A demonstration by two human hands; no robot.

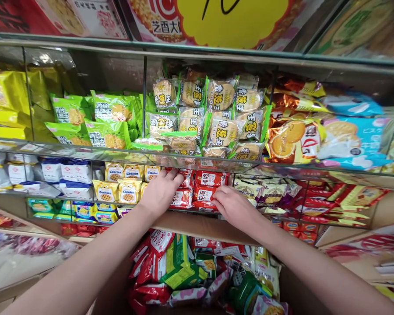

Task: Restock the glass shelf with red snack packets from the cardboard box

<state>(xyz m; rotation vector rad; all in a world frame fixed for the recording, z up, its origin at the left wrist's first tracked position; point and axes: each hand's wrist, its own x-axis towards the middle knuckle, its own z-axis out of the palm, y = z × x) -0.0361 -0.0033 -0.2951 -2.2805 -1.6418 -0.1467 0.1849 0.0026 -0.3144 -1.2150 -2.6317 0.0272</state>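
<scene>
In the head view, an open cardboard box at the bottom centre holds a jumbled heap of wrapped snacks: loose red packets, a green-and-yellow packet and others in white and purple. Just beyond and above the cardboard box runs a lower shelf, split by upright dividers into compartments. The red-and-white packets are stacked in its compartment directly beyond the cardboard box, between both hands. Further left of the cardboard box, that shelf holds small yellow Cookies packets and blue-and-white packets; to the right, cream-and-purple packets. Higher above the cardboard box, an upper shelf holds bright green packets to the left, clear packets with round biscuits straight above, and orange packets and blue packets to the right. The left arm reaches in from the left of the cardboard box, its hand palm down; the left hand has its bent fingers over the left part of the red-and-white packets. The right arm slants in from the right of the cardboard box, and the right hand has curled fingers touching the packets' right side. Whether either hand actually grips a packet or only presses against it, I cannot tell.
</scene>
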